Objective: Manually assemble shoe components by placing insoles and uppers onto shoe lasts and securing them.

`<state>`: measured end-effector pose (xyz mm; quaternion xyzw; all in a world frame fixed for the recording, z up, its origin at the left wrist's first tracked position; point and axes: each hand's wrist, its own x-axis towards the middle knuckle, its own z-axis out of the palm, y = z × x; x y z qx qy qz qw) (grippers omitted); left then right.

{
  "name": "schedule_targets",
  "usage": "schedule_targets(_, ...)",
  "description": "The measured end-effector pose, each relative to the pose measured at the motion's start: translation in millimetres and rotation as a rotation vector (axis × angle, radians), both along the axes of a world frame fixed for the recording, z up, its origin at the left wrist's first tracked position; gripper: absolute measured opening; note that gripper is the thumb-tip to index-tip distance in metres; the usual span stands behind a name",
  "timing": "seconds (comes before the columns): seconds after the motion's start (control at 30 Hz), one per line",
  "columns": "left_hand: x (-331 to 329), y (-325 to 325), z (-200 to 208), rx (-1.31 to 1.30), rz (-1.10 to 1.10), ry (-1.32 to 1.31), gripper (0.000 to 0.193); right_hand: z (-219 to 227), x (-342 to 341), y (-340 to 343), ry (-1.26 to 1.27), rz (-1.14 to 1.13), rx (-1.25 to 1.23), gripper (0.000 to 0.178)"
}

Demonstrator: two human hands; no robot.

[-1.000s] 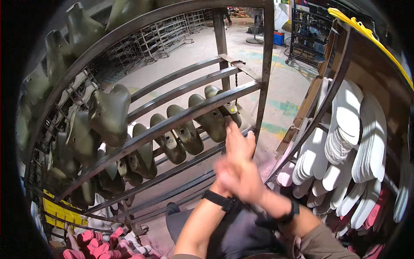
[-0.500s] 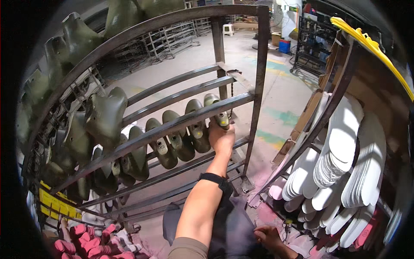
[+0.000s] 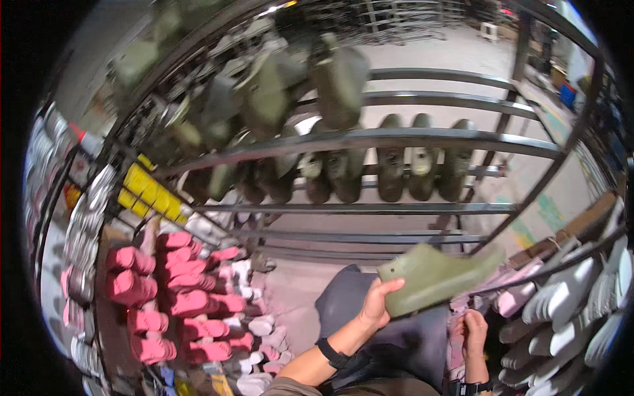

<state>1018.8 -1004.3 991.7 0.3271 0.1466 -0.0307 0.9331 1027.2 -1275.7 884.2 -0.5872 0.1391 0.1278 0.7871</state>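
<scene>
My left hand (image 3: 375, 305) grips an olive-green shoe last (image 3: 436, 277) by its heel end. Its toe points right, and the last is held in front of my dark apron (image 3: 337, 300). To the right of it, my right hand (image 3: 474, 330) is raised with its fingers curled; whatever is in them, if anything, I cannot make out. Beyond my hands stands a metal rack (image 3: 370, 140). Several more green lasts (image 3: 391, 162) line its middle rails, and larger ones (image 3: 340, 82) sit on the bar above.
Pink shoe parts (image 3: 191, 303) fill a rack at the left, with white ones beside them. Yellow pieces (image 3: 148, 191) hang behind these. Stacked white insoles (image 3: 561, 297) crowd the right side, close to my right hand. A white stool (image 3: 489, 31) stands far back.
My left hand has left the rack and come back toward me, now with a shoe last in it. My right hand has risen slightly. The view has turned to the left.
</scene>
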Motion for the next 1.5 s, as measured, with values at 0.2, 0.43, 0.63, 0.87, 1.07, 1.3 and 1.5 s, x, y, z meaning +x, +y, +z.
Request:
schedule_targets(0.2, -59.6, 47.4, -79.0, 0.002, -0.123, 0.37, 0.053, -16.8, 6.8, 40.1, 0.016, 0.044, 0.49, 0.05)
schedule_targets(0.43, -55.7, 85.2, -81.3, 0.241, 0.029, 0.544, 0.053, -75.8, 57.2, 51.2, -0.175, 0.153, -0.143, 0.042)
schedule_targets(0.63, -128.0, 230.0, -9.6, 1.592, 0.003, 0.521, 0.033, -79.4, 67.9, 85.3, -0.203, 0.207, -0.257, 0.041)
schedule_targets(0.87, -289.3, 357.0, 205.6, 2.038, 1.034, 1.246, 0.035, -75.0, 71.1, 82.8, -0.225, 0.215, -0.321, 0.043)
schedule_targets(1.07, -307.5, 402.4, 240.9, 1.834, 0.753, 1.859, 0.077, -69.7, 70.3, 88.3, -0.282, 0.216, -0.347, 0.048)
schedule_targets(1.3, -322.5, 430.1, 238.9, 1.663, 0.761, 1.649, 0.072, -49.2, 64.3, 93.7, -0.247, 0.238, -0.263, 0.044)
schedule_targets(1.5, -317.0, 419.5, 243.2, 1.5, 0.918, 1.492, 0.062, -63.0, 69.6, 86.4, -0.234, 0.246, -0.266, 0.043)
